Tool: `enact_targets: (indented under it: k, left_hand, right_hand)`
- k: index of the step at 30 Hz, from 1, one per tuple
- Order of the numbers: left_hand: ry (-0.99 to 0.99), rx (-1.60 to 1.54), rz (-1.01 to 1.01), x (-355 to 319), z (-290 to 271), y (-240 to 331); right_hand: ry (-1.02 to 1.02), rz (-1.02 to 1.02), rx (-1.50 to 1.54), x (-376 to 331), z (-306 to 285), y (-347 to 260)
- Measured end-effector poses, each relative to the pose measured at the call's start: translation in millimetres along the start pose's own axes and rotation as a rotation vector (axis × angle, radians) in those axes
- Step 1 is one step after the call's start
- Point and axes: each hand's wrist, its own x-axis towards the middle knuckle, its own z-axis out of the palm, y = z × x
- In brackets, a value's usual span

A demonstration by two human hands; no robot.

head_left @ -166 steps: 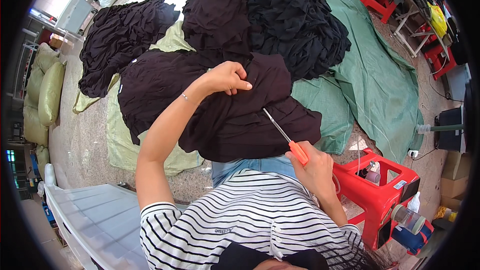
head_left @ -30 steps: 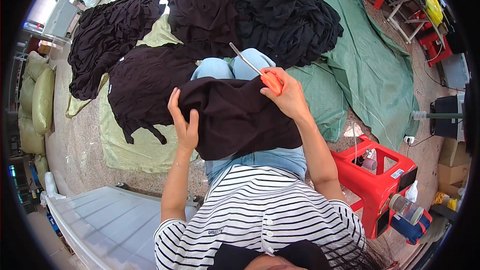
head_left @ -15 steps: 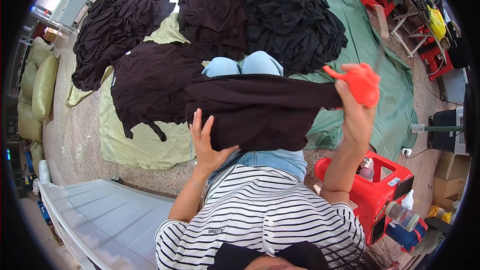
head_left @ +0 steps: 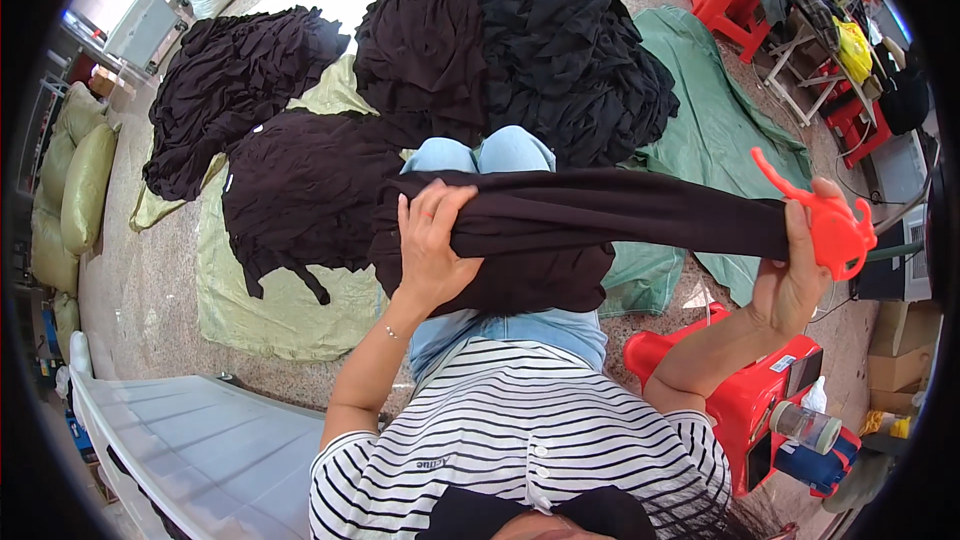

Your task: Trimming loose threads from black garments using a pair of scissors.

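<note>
A dark brown garment (head_left: 540, 275) lies across my lap, with a long narrow part like a sleeve (head_left: 640, 212) stretched out to the right. My left hand (head_left: 436, 238) is closed on the cloth at the left end of that stretch. The far end is gripped by my right hand (head_left: 800, 275), out beyond my right knee. That same hand also holds a bright red plastic tool (head_left: 838, 235) with a curved prong and a loop; its exact kind is not clear, and the fingers partly cover it. My jeans' knees (head_left: 515, 150) show behind the garment.
Heaps of dark garments (head_left: 425, 60) lie ahead on pale and green sheets (head_left: 690, 70). A white plastic bin (head_left: 230, 440) stands at left, a red stool (head_left: 780, 380) with a clear jar (head_left: 805, 427) at right. Stuffed sacks (head_left: 88, 180) line the far left.
My right hand has moved right and down with the red tool, drawing the sleeve-like part out long. My left hand has risen from the garment's lower edge and closed on the cloth.
</note>
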Motion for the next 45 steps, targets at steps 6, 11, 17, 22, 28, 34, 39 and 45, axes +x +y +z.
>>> enact_targets:
  k: [6,11,17,22,28,34,39,45]
  left_hand:
    - [-0.001,0.122,0.04,-31.5,-23.8,-48.0]
    - [-0.37,-0.484,-0.196,-23.0,-129.2,8.1]
    - [-0.608,-0.923,-0.566,16.6,-112.6,-26.3]
    - [-0.191,0.225,-0.261,13.2,-28.9,-75.5]
    - [0.183,-0.065,-0.065,41.3,-8.2,-60.0]
    - [-0.171,0.065,-0.035,74.8,13.9,-30.9]
    - [-0.592,-0.405,-0.502,98.6,25.3,-66.5]
    - [-0.575,-0.187,-0.37,83.9,32.3,-52.4]
  right_hand:
    - [0.117,-0.08,-0.069,-0.4,-55.0,-9.7]
    - [0.082,-0.027,-0.135,9.7,-61.5,0.1]
    - [-0.169,0.082,-0.096,64.5,0.4,89.0]
    - [-0.377,0.149,-0.719,56.8,28.6,205.8]
    - [-0.68,0.241,-1.012,-40.1,22.7,183.0]
    - [-0.72,0.362,-0.723,-109.2,19.1,121.9]
    - [-0.694,0.36,-0.751,-143.5,8.0,140.7]
    - [-0.718,0.14,-0.898,-147.5,8.6,134.1]
